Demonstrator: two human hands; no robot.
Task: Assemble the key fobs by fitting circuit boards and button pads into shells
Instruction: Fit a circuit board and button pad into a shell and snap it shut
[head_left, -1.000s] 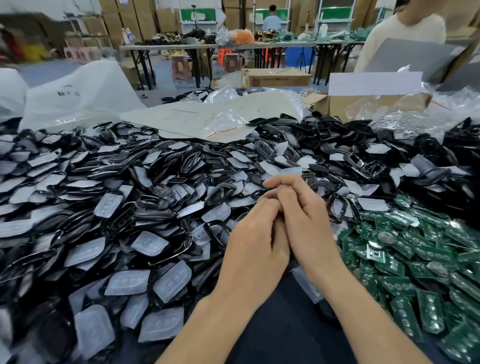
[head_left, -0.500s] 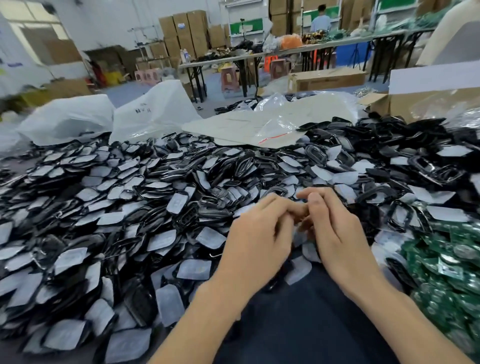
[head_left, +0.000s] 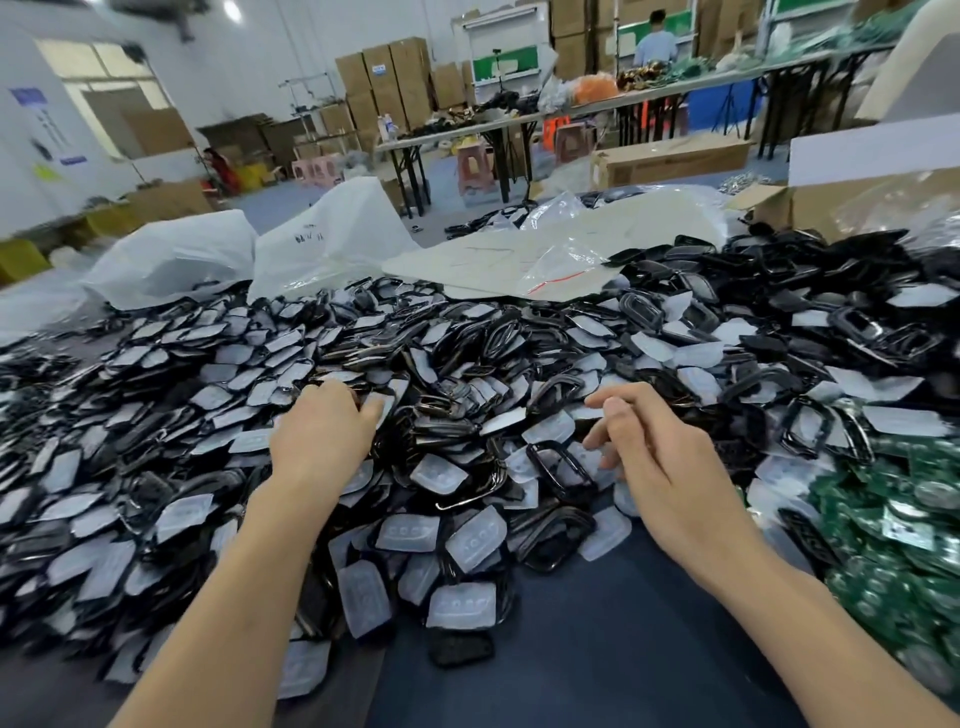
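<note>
A huge heap of black key fob shells (head_left: 558, 467) and translucent button pads (head_left: 470, 540) covers the table in front of me. Green circuit boards (head_left: 914, 525) lie piled at the right. My left hand (head_left: 322, 431) is down on the heap left of centre. Its fingers bend over the parts, and its thumb touches a pad. The fingertips are hidden, so a grip cannot be told. My right hand (head_left: 665, 462) hovers over the heap right of centre. Its fingers are loosely bent, and I see nothing in them.
Bare dark blue table top (head_left: 597, 649) shows between my forearms. White plastic bags (head_left: 176, 254) and a clear plastic sheet (head_left: 545, 254) lie behind the heap. A cardboard box (head_left: 852, 202) stands at the back right. Further tables, stacked cartons and a person are beyond.
My hands were pressed together at the centre; now they are apart. The left has gone out left onto the heap, and the right has drawn to the right. The view has swung left.
</note>
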